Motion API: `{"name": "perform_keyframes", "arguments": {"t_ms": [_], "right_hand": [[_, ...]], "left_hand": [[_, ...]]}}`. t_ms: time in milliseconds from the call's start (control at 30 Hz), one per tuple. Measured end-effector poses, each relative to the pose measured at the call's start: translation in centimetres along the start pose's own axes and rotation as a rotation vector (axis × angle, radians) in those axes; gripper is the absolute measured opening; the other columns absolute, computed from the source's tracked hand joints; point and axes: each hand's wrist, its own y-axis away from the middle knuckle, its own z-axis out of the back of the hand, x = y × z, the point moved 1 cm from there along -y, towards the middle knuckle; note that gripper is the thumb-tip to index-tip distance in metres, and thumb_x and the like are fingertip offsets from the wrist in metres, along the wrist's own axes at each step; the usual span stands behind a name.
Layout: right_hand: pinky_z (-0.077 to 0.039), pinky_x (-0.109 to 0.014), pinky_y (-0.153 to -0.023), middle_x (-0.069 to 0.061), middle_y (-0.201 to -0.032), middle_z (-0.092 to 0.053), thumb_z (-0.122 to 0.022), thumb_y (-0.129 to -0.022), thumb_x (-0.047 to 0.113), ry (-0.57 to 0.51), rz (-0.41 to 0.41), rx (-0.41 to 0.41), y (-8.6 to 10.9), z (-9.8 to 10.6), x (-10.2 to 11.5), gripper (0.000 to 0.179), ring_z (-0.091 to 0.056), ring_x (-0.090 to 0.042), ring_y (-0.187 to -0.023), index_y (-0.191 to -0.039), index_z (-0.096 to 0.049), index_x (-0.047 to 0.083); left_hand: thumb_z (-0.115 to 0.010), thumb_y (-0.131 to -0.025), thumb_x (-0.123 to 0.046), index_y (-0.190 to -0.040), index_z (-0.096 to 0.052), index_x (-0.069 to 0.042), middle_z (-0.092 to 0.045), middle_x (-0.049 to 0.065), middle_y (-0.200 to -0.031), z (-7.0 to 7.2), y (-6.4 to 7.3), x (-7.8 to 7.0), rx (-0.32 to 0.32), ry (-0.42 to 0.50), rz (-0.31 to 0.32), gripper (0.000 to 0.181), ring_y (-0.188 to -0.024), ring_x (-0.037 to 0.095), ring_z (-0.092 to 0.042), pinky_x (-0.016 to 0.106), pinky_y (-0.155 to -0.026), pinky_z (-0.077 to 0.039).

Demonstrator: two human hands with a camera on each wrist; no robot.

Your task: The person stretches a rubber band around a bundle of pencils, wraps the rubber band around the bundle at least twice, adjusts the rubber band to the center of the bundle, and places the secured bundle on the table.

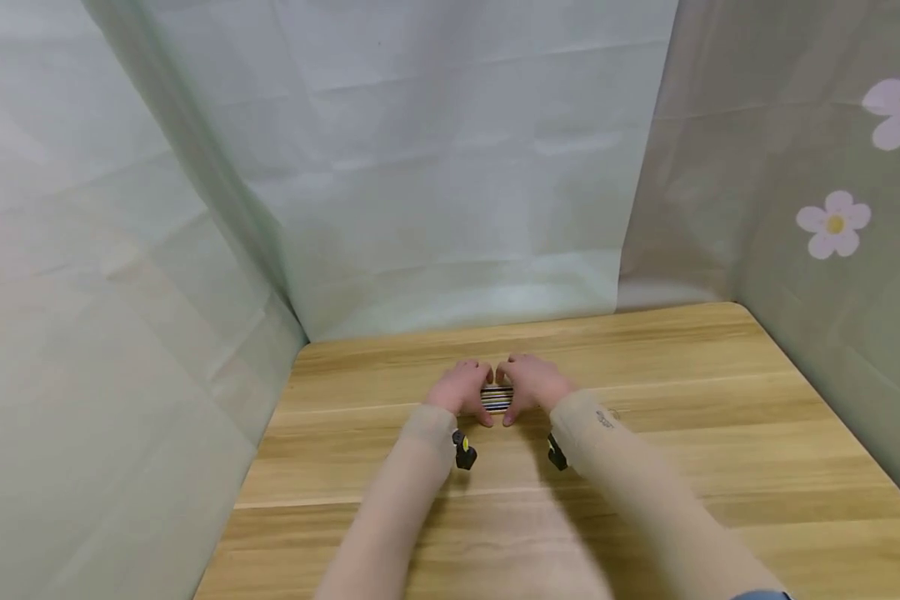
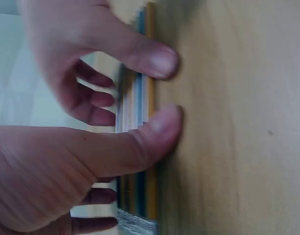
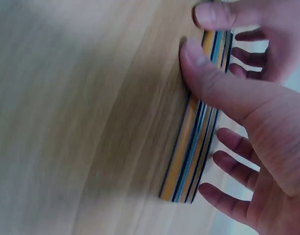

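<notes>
A flat row of long, thin strips that look like pencils (image 1: 497,400) lies crosswise on the wooden table, striped in orange, dark blue, teal and white. My left hand (image 1: 459,390) holds its left part and my right hand (image 1: 536,385) its right part, a small gap between them. In the left wrist view the left thumb (image 2: 140,147) curls across the row from the near side, while fingertips meet the far edge. The right wrist view has the right thumb (image 3: 213,83) over the strips (image 3: 186,156), fingers curved at the far side. Palms and thumbs hide parts of the row.
The wooden table (image 1: 682,467) stretches out around both hands. Pale cloth (image 1: 450,183) hangs behind it and along both sides, with white flowers (image 1: 834,224) on the right one. Dark wrist-camera mounts (image 1: 464,451) sit at both wrists.
</notes>
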Motion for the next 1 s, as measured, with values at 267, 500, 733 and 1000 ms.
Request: {"name": "perform_keyframes", "arguments": {"t_ms": [267,500,733,1000], "right_hand": [[-0.048,-0.053,-0.106,-0.009,-0.127,-0.066,-0.105,-0.064,0.039,-0.1,-0.064,-0.121,0.4,-1.8,0.0,0.07,-0.058,-0.035,-0.123,-0.121,-0.072,0.015],[-0.045,-0.053,-0.108,-0.012,-0.133,-0.063,-0.105,-0.065,0.038,-0.176,-0.107,-0.14,0.6,-2.1,-0.4,0.066,-0.055,-0.037,-0.127,-0.118,-0.073,0.015],[-0.046,-0.052,-0.108,-0.012,-0.131,-0.063,-0.105,-0.065,0.037,-0.215,-0.11,-0.153,0.3,-2.1,-0.9,0.064,-0.056,-0.036,-0.125,-0.117,-0.074,0.014],[-0.045,-0.053,-0.109,-0.012,-0.131,-0.061,-0.104,-0.066,0.037,-0.206,-0.116,-0.166,0.2,-2.6,-0.7,0.063,-0.055,-0.037,-0.126,-0.117,-0.074,0.016]], "left_hand": [[-0.106,-0.063,-0.038,-0.118,-0.063,-0.009,-0.062,0.007,-0.116,-1.4,-0.5,0.5,-0.082,0.009,0.056,0.075,-0.117,0.029,-0.055,0.048,-0.102,-0.049],[-0.107,-0.06,-0.04,-0.111,-0.064,-0.011,-0.063,0.006,-0.113,-1.6,-1.1,0.4,-0.111,-0.052,0.08,0.073,-0.113,0.028,-0.056,0.05,-0.1,-0.05],[-0.107,-0.059,-0.039,-0.104,-0.065,-0.013,-0.063,0.005,-0.107,-1.2,-0.5,-0.4,-0.141,-0.057,0.09,0.067,-0.108,0.027,-0.057,0.049,-0.096,-0.05],[-0.106,-0.061,-0.035,-0.105,-0.065,-0.015,-0.06,0.004,-0.104,-1.3,-0.2,-0.6,-0.139,-0.008,0.126,0.064,-0.106,0.027,-0.054,0.05,-0.096,-0.049]]}}
